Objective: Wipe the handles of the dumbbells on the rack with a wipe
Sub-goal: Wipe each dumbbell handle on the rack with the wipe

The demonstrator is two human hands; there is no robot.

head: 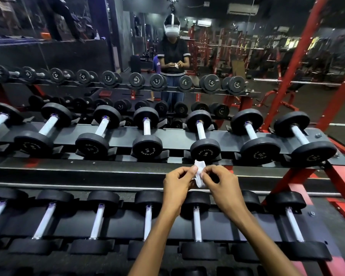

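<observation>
A small crumpled white wipe (199,172) is pinched between the fingertips of my left hand (177,181) and my right hand (221,182). Both hands hover above the rail between the two rack tiers. Several black dumbbells with pale metal handles lie across the upper tier; the nearest one (200,130) is just beyond the wipe. More dumbbells fill the lower tier, and one handle (197,226) shows between my forearms. Neither hand touches a dumbbell.
The rack's dark front rail (88,172) runs left to right under my hands. A red frame post (287,80) rises at the right. Behind the rack a mirror (173,56) reflects a person and the gym machines.
</observation>
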